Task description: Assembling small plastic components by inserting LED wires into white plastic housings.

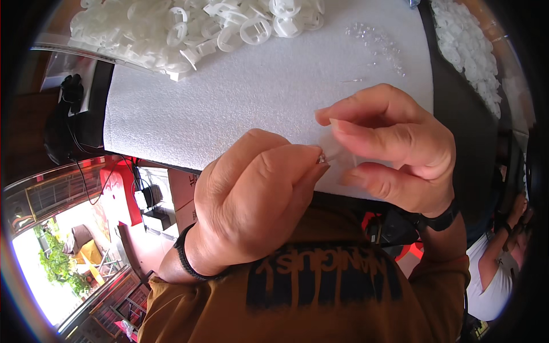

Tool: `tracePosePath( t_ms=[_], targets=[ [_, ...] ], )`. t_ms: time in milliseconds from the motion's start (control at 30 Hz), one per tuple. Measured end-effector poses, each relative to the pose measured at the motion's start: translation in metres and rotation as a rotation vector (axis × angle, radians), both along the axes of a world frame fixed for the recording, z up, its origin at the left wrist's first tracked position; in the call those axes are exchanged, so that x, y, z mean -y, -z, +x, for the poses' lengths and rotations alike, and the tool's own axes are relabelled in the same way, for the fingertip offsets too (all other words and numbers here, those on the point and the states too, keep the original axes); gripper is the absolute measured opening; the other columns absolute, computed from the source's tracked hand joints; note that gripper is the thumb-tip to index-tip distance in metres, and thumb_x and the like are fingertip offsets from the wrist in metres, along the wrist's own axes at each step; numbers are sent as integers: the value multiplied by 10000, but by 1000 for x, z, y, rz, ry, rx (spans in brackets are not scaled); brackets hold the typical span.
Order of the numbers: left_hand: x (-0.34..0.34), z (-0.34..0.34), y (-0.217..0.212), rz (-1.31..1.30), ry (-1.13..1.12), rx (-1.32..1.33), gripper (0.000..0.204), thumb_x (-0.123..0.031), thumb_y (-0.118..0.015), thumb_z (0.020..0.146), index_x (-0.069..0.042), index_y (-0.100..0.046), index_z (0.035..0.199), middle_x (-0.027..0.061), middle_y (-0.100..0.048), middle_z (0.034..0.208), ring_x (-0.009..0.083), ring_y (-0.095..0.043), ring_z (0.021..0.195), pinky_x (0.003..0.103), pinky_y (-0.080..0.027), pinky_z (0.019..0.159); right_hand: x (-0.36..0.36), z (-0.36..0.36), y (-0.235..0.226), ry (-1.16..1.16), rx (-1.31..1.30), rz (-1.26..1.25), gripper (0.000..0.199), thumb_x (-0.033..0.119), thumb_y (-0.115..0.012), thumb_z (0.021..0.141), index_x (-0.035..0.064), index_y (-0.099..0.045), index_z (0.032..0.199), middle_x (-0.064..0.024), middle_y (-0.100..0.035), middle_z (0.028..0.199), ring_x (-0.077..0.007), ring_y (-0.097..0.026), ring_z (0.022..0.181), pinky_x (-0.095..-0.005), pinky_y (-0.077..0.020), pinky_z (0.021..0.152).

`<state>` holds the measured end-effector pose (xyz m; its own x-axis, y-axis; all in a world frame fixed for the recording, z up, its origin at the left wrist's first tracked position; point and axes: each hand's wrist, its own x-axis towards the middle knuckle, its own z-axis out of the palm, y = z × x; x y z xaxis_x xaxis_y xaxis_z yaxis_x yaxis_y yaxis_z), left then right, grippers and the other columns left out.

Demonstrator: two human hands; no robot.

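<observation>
My left hand (257, 194) is closed in a pinch, thumb against forefinger, at the near edge of a white foam sheet (171, 114). A small shiny, clear piece (321, 158) shows at its fingertips; most of it is covered. My right hand (400, 148) is just to the right, thumb and fingers spread apart, with its thumb tip smeared by motion. Between the two hands is a faint pale blur, and I cannot tell what it is. Farther back on the sheet are scattered tiny clear pieces (374, 46) and a thin needle-like sliver (353, 80).
White plastic ring-shaped parts (229, 28) are heaped along the far side. Another heap of white parts (466, 54) lies at the far right. A red stool (121, 191) and dark cables stand at left. Another person's arm (492, 257) shows at the right edge.
</observation>
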<state>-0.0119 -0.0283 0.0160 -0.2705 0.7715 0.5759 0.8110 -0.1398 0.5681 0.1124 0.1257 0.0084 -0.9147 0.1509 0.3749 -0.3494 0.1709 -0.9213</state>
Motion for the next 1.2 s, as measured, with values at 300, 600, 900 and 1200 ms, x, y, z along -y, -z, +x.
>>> tracePosePath(
  t_ms=[300, 600, 900, 1200],
  targets=[
    [-4, 1, -4, -99, -84, -14, 177, 59, -666, 692, 1, -585, 838, 98, -573, 709, 193, -549, 602, 274, -436, 530, -1, -2, 4, 88, -26, 78, 437, 1, -720, 691, -16, -593, 1109, -170, -553, 1082, -216, -574, 941, -292, -465, 777],
    [-7, -3, 12, -57, 14, 15, 223, 57, -671, 689, -1, -607, 895, 104, -579, 728, 227, -585, 609, 297, -473, 517, 3, -3, 5, 222, -128, 258, 427, 21, -775, 635, -17, -622, 1032, -110, -578, 961, -154, -573, 794, -238, -459, 659],
    [-5, -4, 16, -94, 45, -45, 264, 102, -639, 623, 11, -582, 865, 108, -573, 757, 236, -583, 609, 298, -470, 500, 14, -3, 5, 285, -135, 250, 429, 3, -795, 580, -11, -642, 981, -100, -578, 898, -165, -587, 742, -242, -473, 613],
    [-3, -2, 18, -63, 31, -61, 281, 119, -631, 602, 10, -560, 851, 101, -558, 753, 225, -570, 597, 297, -464, 484, 13, -5, 5, 270, -142, 300, 428, 2, -790, 573, -6, -643, 975, -106, -587, 880, -173, -592, 730, -247, -475, 596]
  ],
)
